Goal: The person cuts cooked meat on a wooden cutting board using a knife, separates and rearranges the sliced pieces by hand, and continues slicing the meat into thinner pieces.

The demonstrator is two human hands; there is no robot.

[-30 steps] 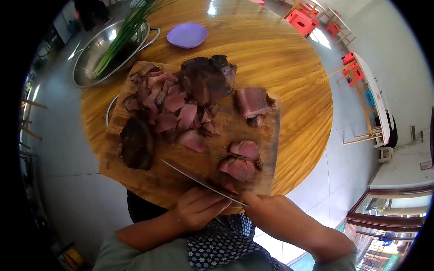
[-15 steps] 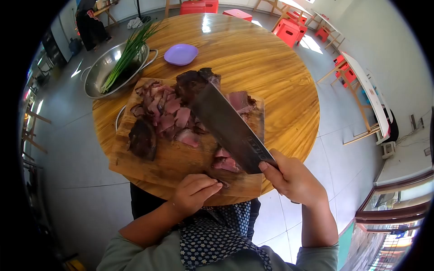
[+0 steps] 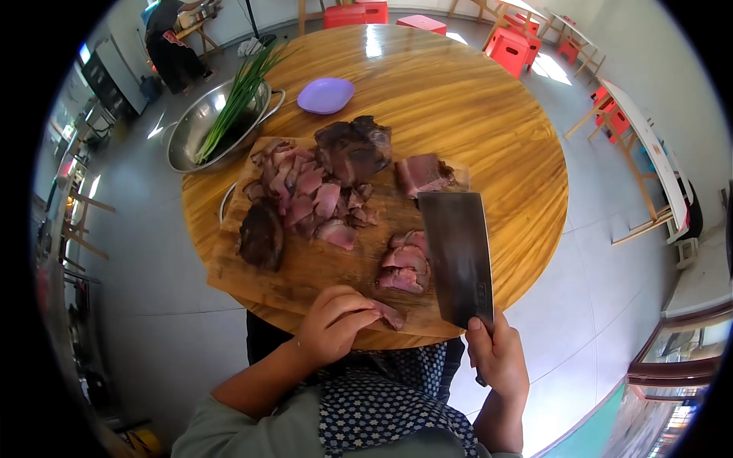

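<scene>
The small piece of meat [image 3: 392, 314] lay near the close edge of the wooden cutting board [image 3: 328, 263], narrow and pinkish red, with a darker rim. Just beyond it sat a short row of overlapping slices [image 3: 405, 266], rosy on their cut faces and brown along the edges. A heap of thin slices [image 3: 309, 191] in the same reds covered the board's far left part, between a dark, glossy chunk of meat [image 3: 261, 237] and a larger blackish-brown slab [image 3: 353, 150]. A thick block of meat [image 3: 421, 174] with a pink cut side stood at the far right.

The left hand [image 3: 334, 324] was partly curled, fingers close together, their tips touching the left end of the small piece; whether they pinched it or only pressed on it could not be told. The right hand [image 3: 500, 355] was closed firmly around the handle of a cleaver [image 3: 458, 256], thumb up by the base of the blade. The broad, dark blade pointed away from the person, its flat face toward the camera, just right of the row of slices.
</scene>
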